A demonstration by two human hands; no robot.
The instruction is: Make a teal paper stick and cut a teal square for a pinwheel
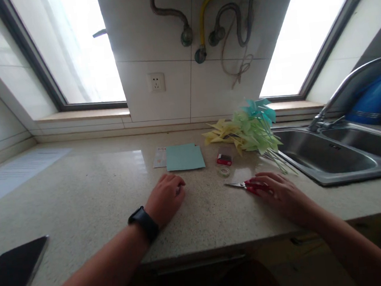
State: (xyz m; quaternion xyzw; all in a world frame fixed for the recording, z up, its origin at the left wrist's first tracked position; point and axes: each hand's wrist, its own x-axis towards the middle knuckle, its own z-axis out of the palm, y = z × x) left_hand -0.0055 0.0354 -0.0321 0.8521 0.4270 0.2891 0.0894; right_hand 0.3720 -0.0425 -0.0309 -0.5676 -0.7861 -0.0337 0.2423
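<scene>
Presently, items logged left to right, each placed against the sink (333, 156) as landmark.

Dark tablet (11, 278): far left of the sink, at the near edge of the surface (89, 191), untouched.

Printed sheet (15, 172): far left of the sink, lying flat toward the wall.

Left hand (165, 198): well left of the sink, resting knuckles-up on the surface. Grip curled nearly closed; a small pale object may sit under the fingers, but I cannot tell what, or whether it is held. A black watch (143, 222) is on that wrist.

Teal paper (184, 157): left of the sink, beyond the left hand, flat, with a small card (159, 157) tucked at its left edge.

Red box (224, 159) and tape roll (224, 171): just left of the sink, between paper and pinwheels.

Scissors (246, 185): just left of the sink's near corner, flat, blades pointing away from it.

Right hand (280, 192): at the sink's near-left corner, fingers spread loosely over the red handles, touching but not closed round them.

Pinwheels (247, 129): a pile at the sink's left rim, sticks overhanging the basin.

Step, as judged: taking up the scissors. A closing grasp through the handles looks called for.

Obstruction: none on the scissors; pinwheel sticks lie near.
</scene>
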